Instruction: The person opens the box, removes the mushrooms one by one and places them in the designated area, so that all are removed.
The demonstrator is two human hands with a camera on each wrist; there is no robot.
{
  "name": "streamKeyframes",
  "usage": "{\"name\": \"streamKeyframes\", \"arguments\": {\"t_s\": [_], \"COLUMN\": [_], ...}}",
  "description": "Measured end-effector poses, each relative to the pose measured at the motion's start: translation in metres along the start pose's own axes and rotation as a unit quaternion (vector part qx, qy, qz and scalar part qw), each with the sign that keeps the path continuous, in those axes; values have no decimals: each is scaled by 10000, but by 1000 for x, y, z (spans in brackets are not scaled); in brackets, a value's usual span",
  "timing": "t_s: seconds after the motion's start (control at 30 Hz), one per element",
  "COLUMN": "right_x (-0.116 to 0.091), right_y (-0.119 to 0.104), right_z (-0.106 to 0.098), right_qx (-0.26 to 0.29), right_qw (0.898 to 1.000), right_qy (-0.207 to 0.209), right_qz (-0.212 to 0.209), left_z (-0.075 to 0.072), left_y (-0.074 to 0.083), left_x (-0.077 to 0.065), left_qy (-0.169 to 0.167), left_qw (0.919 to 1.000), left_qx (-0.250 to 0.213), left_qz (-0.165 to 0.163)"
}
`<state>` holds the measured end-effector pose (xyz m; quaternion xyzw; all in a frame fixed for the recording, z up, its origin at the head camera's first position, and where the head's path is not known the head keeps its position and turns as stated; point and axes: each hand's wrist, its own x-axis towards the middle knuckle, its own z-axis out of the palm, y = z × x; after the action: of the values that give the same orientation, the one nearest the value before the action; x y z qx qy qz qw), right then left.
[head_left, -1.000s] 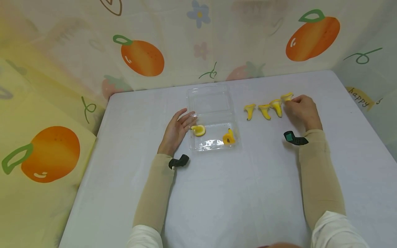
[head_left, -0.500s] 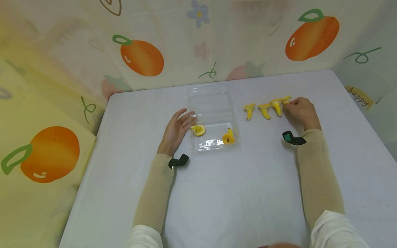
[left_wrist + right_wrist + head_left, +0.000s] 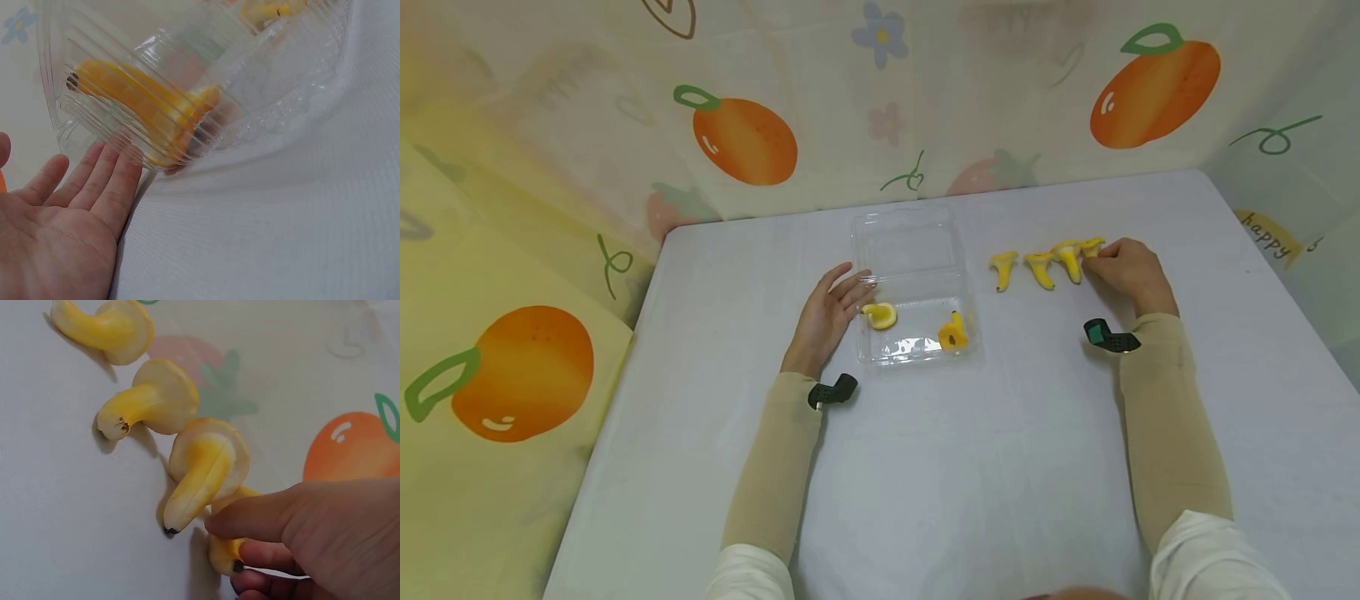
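Observation:
My left hand [image 3: 822, 323] lies palm up with its fingers straight, fingertips touching the left wall of a clear plastic clamshell box [image 3: 904, 362]. Inside the box lie two yellow banana-like pieces with a flared round end, one at the left [image 3: 880, 315] and one at the right [image 3: 953, 332]. My right hand [image 3: 1131, 271] pinches a similar piece [image 3: 224, 555] between thumb and fingers, partly hidden by the thumb. That piece sits right beside another flared piece [image 3: 209, 459] at the right end of a row. The box's lid [image 3: 907, 242] stands open towards the back.
Two more yellow pieces, a leftmost one [image 3: 1002, 269] and its neighbour [image 3: 1040, 269], stand in the row right of the box. A white cloth covers the table [image 3: 985, 483]. A fruit-printed curtain [image 3: 820, 50] hangs behind it.
My right hand has moved slightly left and nearer to me with its yellow piece, bringing it against the end of the row. My left hand and the box have stayed still.

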<state>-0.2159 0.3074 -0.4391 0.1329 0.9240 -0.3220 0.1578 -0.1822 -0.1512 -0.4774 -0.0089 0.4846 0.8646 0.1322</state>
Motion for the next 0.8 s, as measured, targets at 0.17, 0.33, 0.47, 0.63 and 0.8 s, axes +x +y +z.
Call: {"name": "streamKeyframes", "arguments": {"t_s": [0.17,0.33,0.47,0.63,0.8], "right_x": [-3,-10,-15,-18,-25], "right_y": [0,-4,-9,-16,-27], "right_z": [-5,-13,-17,-21,-25], "right_qx": [35,108,181,409,566], "right_qw": [9995,9989,9989,9987,9982], "right_qy": [-314,-455,-380,-115,197], "right_qz": [-62,13,228,280,59], "left_z": [0,1,1,0,0], "left_y": [1,1,1,1,1], "left_x": [0,-1,-1,-1,-1], "left_qy": [5,39,27,25,40], "left_qw": [10000,10000,10000,10000,10000], "left_qx": [-10,24,28,42,58], "left_qz": [-11,-38,-32,-45,-56]}}
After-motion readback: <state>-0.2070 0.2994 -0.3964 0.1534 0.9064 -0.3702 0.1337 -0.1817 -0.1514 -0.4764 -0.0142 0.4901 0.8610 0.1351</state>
